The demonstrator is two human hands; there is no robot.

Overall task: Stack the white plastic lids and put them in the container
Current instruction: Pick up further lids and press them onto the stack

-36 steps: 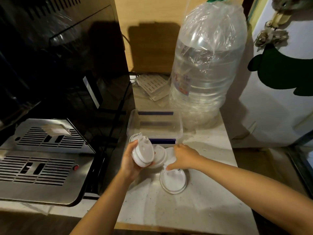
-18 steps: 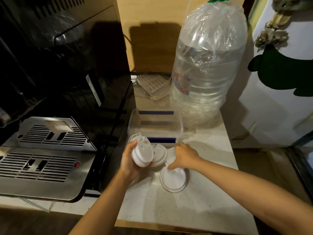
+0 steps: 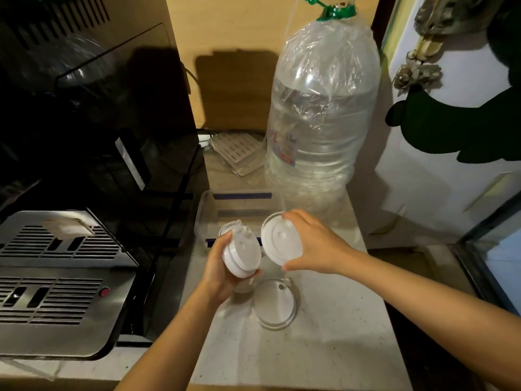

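My left hand [image 3: 218,273] grips a short stack of white plastic lids [image 3: 243,255], tilted on edge above the counter. Just right of it, my right hand [image 3: 315,245] holds a single white lid [image 3: 280,241] upright, pinched between thumb and fingers, a small gap from the stack. One more white lid [image 3: 275,304] lies flat on the counter below both hands. Another lid [image 3: 229,227] peeks out behind the stack. The clear rectangular container [image 3: 210,206] with blue strips stands open just beyond the hands.
A big water bottle [image 3: 321,122] wrapped in clear plastic stands behind the container. A black and steel coffee machine [image 3: 62,263] fills the left side. A white slotted piece [image 3: 235,149] lies at the back. The pale counter [image 3: 324,348] ends at a drop on the right.
My right hand has lifted one lid off the counter and raised it beside the stack. The left hand has kept hold of the stack.
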